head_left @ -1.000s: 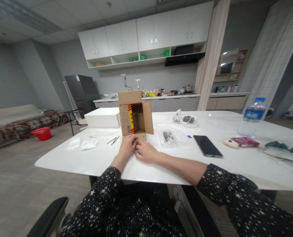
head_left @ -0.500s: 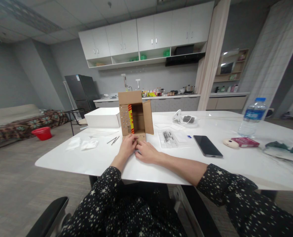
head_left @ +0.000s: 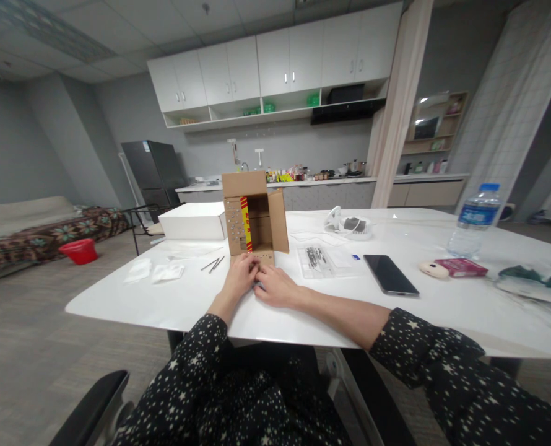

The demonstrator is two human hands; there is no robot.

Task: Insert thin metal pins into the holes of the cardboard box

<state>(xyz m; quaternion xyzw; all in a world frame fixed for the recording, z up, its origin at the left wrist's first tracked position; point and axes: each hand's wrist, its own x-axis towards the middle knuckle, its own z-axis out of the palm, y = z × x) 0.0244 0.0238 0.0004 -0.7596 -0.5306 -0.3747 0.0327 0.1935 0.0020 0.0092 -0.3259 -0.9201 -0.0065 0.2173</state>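
The open cardboard box [head_left: 258, 224] stands on the white counter [head_left: 312, 319], with the left hand [head_left: 244, 272] and right hand [head_left: 274, 287] close together at its lower front flap [head_left: 267, 256]; whether either grip holds anything cannot be determined.

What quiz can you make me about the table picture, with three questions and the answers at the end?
1. True or false: the water bottle stands upright on the table.
2. Which thing is to the left of the cardboard box? A) the phone B) the white box C) the pink carton
3. Fill the gap: the left hand and right hand are close ____ in front of the box's opening.

Key: 1. True. 2. B. 3. together.
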